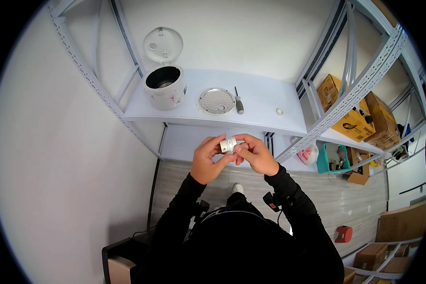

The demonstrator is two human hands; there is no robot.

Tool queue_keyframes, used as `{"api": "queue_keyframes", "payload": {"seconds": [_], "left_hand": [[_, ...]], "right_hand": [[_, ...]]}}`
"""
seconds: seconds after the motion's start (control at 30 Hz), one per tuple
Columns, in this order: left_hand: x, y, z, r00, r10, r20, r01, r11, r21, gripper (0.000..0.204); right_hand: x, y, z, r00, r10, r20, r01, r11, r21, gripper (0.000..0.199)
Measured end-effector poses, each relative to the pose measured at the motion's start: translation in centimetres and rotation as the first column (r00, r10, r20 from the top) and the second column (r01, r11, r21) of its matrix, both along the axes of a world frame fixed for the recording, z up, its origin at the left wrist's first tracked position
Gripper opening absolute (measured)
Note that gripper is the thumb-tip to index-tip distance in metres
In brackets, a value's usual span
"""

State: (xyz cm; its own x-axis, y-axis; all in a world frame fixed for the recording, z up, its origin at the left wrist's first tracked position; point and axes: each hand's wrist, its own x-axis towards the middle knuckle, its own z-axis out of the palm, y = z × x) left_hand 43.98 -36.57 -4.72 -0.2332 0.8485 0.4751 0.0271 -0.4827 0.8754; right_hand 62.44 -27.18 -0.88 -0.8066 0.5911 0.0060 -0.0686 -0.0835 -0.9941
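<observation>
Between my two hands, in front of the shelf's edge, is a small white cylindrical plastic part point(228, 145) with a ridged rim. My left hand point(206, 161) is closed around its left side, thumb below and fingers above. From the right, my right hand point(258, 156) pinches it with thumb and fingers. Beyond them on the shelf point(260, 90) stands a white rice cooker point(163, 97), its lid point(163, 45) raised. A round, perforated white inner lid point(217, 101) lies to the cooker's right. Beside that is a screwdriver point(239, 102) with a grey handle. Farther right rests a small white ring point(279, 112).
Perforated metal posts point(336, 113) frame the shelf on both sides. A lower shelf point(189, 142) runs beneath. At the right are yellow cardboard boxes point(352, 123), a teal basket point(323, 163) and a white plastic bag point(309, 154). A red stool point(344, 234) stands on the floor.
</observation>
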Motion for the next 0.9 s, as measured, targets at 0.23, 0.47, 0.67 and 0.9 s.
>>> {"api": "queue_keyframes", "payload": {"seconds": [0.23, 0.47, 0.67, 0.9], "left_hand": [[-0.3, 0.0, -0.6, 0.995, -0.102, -0.022, 0.098, 0.988, -0.116, 0.047], [0.8, 0.1, -0.4, 0.998, -0.047, -0.037, 0.042, 0.993, -0.113, 0.041], [0.9, 0.0, 0.9, 0.96, 0.037, -0.279, -0.054, 0.997, -0.056, 0.04], [1.0, 0.1, 1.6, 0.914, 0.074, -0.398, -0.095, 0.995, -0.033, 0.04]], "right_hand": [[0.4, 0.7, 0.1, 0.996, -0.083, 0.042, 0.078, 0.992, 0.096, 0.034], [0.8, 0.9, -0.1, 0.996, -0.071, -0.047, 0.078, 0.982, 0.172, 0.034], [0.8, 0.7, -0.1, 0.994, -0.109, -0.014, 0.11, 0.973, 0.202, 0.035], [1.0, 0.9, -0.4, 0.992, -0.118, 0.036, 0.106, 0.964, 0.242, 0.036]]}}
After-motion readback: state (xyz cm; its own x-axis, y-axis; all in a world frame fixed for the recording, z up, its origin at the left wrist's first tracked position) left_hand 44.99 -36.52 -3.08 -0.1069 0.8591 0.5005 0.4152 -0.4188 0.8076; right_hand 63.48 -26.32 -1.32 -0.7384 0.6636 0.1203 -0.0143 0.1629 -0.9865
